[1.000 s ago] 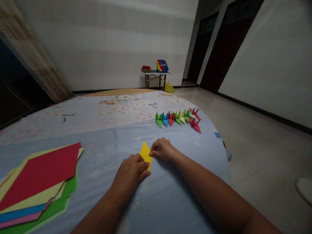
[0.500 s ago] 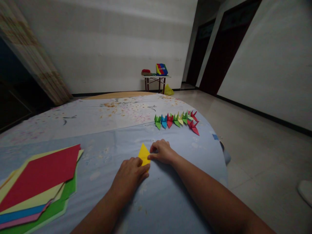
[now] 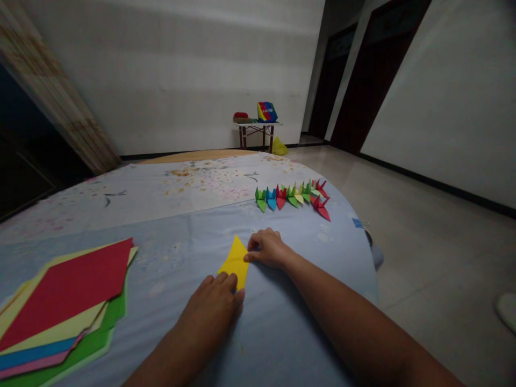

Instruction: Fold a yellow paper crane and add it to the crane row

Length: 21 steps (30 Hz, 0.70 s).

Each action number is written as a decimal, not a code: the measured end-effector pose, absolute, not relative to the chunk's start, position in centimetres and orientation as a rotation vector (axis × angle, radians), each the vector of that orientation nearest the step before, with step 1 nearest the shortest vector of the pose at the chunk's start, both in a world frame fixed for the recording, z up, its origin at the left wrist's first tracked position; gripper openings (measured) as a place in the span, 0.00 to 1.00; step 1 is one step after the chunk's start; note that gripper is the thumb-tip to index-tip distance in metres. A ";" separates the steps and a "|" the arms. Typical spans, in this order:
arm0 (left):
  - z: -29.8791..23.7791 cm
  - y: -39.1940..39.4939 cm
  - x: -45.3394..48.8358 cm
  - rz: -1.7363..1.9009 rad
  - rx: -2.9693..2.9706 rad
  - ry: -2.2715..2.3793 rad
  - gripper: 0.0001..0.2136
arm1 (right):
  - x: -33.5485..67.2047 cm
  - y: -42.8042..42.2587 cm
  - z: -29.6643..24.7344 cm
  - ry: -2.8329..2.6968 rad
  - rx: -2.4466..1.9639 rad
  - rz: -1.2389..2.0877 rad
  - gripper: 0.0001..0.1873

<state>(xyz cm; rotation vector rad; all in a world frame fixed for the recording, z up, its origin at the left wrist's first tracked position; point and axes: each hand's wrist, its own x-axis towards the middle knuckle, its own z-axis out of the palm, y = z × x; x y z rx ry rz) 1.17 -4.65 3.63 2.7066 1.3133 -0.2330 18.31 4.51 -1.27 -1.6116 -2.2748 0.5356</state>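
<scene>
A piece of yellow origami paper (image 3: 237, 259), partly folded with a point at its top, lies on the blue tablecloth in front of me. My right hand (image 3: 268, 248) pinches its right edge between thumb and fingers. My left hand (image 3: 220, 296) grips its lower part, fingers on top and thumb at the right side, covering the bottom of the paper. Beyond my hands stands a row of folded paper cranes in green, blue, red and pale yellow, among them a blue crane (image 3: 271, 199) and a red crane (image 3: 321, 207) at the right end.
On the left lies a stack of coloured paper sheets (image 3: 76, 290), red on top. The round table wears a blue cloth (image 3: 177, 322) and a white flowered cloth (image 3: 141, 185). By the far wall, a small table (image 3: 258, 124) bears a colourful box (image 3: 266, 112).
My left hand has moved slightly down and left, and the paper's lower left part has opened wider. My right hand stays nearly in place.
</scene>
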 end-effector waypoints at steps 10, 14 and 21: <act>3.9 -2.3 -1.5 0.250 2.649 1.482 0.14 | 18.2 3.9 -0.7 -2.321 -1.528 0.534 0.11; 1.6 -1.1 -2.0 0.275 2.619 1.465 0.15 | 18.1 3.7 -1.0 -2.348 -1.472 0.461 0.11; 0.9 -0.7 -2.5 0.293 2.532 1.447 0.14 | 17.5 3.9 -1.6 -2.373 -1.408 0.323 0.11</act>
